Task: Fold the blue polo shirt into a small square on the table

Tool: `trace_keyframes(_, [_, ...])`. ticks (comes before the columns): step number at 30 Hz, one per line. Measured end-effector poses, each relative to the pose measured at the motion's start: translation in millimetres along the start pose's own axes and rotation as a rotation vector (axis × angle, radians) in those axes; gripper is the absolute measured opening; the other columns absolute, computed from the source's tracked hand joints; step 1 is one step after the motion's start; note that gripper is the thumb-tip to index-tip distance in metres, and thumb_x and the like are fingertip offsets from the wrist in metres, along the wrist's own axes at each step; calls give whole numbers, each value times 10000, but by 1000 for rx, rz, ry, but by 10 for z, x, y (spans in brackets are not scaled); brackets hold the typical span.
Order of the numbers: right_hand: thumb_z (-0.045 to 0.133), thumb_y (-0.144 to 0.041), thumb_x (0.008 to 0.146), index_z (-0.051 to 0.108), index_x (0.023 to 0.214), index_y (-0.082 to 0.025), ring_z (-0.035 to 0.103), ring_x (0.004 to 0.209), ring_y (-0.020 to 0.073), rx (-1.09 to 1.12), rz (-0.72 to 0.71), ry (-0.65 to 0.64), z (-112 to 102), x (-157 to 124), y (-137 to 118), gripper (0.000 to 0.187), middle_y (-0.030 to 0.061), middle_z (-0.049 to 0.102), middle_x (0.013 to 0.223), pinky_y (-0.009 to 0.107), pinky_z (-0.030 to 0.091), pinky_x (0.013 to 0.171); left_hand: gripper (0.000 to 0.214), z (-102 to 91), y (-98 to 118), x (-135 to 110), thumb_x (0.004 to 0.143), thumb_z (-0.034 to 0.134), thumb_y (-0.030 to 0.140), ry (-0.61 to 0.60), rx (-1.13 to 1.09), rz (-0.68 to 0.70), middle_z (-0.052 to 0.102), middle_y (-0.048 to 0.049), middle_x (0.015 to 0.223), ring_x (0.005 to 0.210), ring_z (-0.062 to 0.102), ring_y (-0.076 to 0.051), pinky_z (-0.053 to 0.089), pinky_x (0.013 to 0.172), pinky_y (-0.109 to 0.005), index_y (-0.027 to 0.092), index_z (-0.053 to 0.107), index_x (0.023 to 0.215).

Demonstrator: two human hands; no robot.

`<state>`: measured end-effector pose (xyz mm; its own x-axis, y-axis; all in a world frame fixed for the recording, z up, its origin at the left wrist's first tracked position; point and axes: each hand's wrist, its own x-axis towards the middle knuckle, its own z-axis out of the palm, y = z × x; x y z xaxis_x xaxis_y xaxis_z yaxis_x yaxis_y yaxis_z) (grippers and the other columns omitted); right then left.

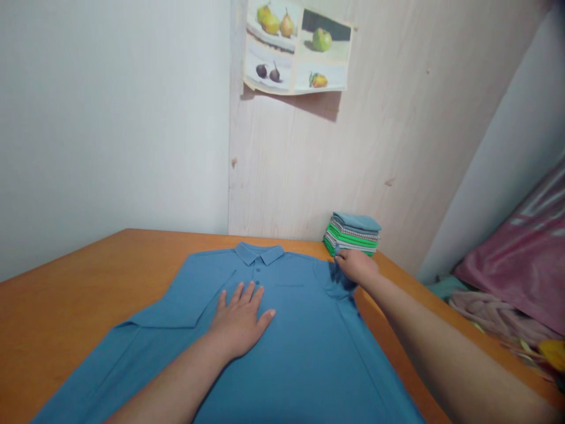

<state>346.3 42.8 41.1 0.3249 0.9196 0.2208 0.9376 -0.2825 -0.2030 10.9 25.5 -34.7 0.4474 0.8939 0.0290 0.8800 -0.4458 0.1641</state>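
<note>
Orange table (66, 306): bears the blue polo shirt (304, 341), which lies front up with its hem end toward the person.
Left-side sleeve (172, 300): lies flat, a corner of it resting over the shirt's front; no hand on it.
Left hand (241, 327): palm down on the chest below the buttons, fingers slightly spread, thumb out to the side; seems to pin the cloth.
Collar (260, 253): toward the wall, points turned down.
Right-side sleeve (335, 281): bunched and partly lifted; arranging it appears to be the step in hand.
Folded stack (353, 235): just beyond the right hand, near the wall.
Right hand (358, 266): thumb and fingers pinch the sleeve; the next move likely calls for keeping that pinch while the left palm steadies the front.
</note>
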Motion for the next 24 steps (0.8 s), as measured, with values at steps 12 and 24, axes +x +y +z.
trace_keyframes(12, [440, -482, 945, 636, 860, -185, 627, 519, 142, 510, -250, -156, -60, -226, -310, 367, 10, 647, 646, 229, 455, 510, 827, 13, -3, 13, 921, 165, 743, 1, -8, 5, 177, -69, 1649, 1525, 120, -359, 79, 1175, -677, 250, 306, 1571])
trace_keyframes(24, [567, -156, 709, 643, 824, -185, 566, 710, 139, 330, -352, -339, 101, -694, 285, 141, -3, 643, 774, 226, 396, 632, 842, 2, 3, 25, 914, 177, 747, -5, -5, 4, 181, -75, 1649, 1525, 125, -359, 75, 1171, -679, 236, 299, 1573])
